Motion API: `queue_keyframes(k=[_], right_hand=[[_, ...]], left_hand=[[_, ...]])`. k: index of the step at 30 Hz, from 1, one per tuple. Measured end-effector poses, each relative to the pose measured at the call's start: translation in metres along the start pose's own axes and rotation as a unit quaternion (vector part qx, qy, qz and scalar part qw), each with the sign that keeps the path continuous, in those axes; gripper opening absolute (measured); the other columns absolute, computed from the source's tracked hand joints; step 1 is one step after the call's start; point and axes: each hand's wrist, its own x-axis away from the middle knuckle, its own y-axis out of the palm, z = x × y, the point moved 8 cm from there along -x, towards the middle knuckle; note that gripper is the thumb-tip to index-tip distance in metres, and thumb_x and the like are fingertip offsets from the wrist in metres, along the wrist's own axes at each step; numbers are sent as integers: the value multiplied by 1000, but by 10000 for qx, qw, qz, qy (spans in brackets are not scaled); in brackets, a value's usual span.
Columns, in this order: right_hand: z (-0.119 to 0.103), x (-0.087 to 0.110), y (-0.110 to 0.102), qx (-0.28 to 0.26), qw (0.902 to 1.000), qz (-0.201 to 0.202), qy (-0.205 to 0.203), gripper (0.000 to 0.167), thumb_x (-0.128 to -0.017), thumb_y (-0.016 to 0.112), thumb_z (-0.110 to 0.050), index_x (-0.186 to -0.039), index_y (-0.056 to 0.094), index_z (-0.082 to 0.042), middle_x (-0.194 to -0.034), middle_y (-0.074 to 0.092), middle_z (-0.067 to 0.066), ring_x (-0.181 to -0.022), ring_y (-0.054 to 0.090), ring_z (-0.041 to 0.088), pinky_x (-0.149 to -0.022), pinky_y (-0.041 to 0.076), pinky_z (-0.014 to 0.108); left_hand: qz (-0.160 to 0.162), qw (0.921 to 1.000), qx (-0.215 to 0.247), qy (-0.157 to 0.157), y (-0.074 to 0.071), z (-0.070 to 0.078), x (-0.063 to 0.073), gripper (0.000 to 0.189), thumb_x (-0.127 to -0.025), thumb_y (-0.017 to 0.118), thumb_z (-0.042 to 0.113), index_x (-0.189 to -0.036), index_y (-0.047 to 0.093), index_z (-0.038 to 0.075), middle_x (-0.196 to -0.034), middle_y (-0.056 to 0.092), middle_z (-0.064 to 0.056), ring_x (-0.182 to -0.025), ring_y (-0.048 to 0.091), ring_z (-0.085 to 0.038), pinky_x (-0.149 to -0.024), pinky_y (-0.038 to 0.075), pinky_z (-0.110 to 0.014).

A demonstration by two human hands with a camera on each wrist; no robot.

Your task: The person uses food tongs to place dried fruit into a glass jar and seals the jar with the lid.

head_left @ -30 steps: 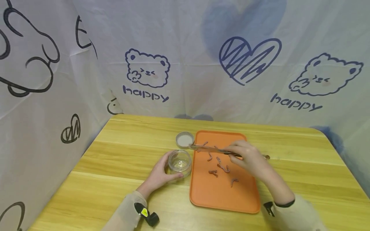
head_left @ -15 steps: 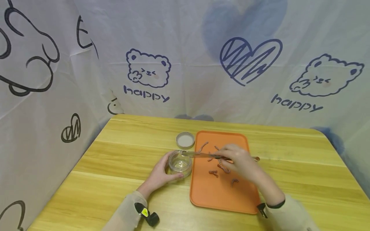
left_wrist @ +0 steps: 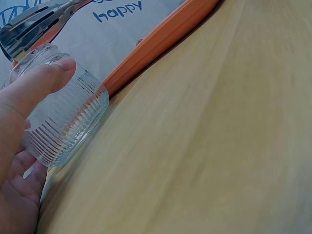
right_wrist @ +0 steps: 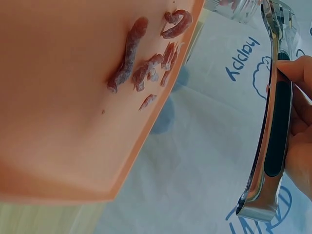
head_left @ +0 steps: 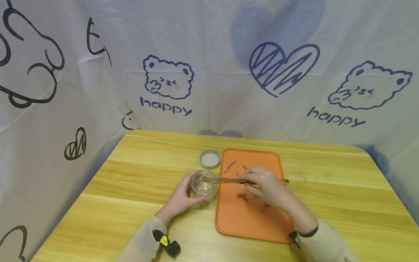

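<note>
In the head view my left hand (head_left: 184, 194) grips a clear glass jar (head_left: 204, 196) standing on the table just left of the orange tray. The left wrist view shows the thumb pressed along the ribbed jar (left_wrist: 73, 117) and fingers round its far side. My right hand (head_left: 266, 183) holds metal tongs (head_left: 226, 180) with dark grips. Their slotted tips (left_wrist: 36, 29) are over the jar's open mouth; whether they hold a piece I cannot tell. Several reddish-brown dried meat strips (right_wrist: 129, 56) lie on the tray, some hidden under my right hand in the head view.
The orange tray (head_left: 252, 225) lies right of the jar on the wood-grain table (head_left: 131, 182). A round lid (head_left: 210, 159) rests just behind the jar, close to the tray's left edge. A printed white cloth (head_left: 216, 102) hangs behind the table.
My right hand has moved left and slightly nearer, carrying the tongs' tips from beside the lid to over the jar's mouth. My left hand and the jar have stayed put.
</note>
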Motion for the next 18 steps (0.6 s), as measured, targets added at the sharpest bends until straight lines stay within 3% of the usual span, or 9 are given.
queue_keyframes(k=[8,15,18], right_hand=[[-1,-2,4,2,10000,-56,-25,24,-80,76,-5,-103,72,-8,-97,64,0,-82,58,11,-62,52,22],[-3,-3,4,-19,9999,-2,-161,22,-80,75,-4,-102,73,-7,-96,64,0,-80,58,11,-61,51,21],[-4,-4,5,-47,9998,13,-209,22,-80,75,-4,-101,73,-7,-95,64,0,-79,57,10,-59,50,21]], left_hand=[[-49,9999,56,-98,0,0,0,90,-69,86,12,-144,37,13,-140,47,-14,-129,43,-24,-112,29,-40],[-113,9998,75,-108,-2,33,5,87,-71,84,8,-143,36,1,-139,45,-21,-129,43,-28,-111,29,-43],[-131,9998,33,-123,-2,37,5,87,-71,84,8,-143,36,0,-139,45,-22,-129,43,-29,-111,29,-44]])
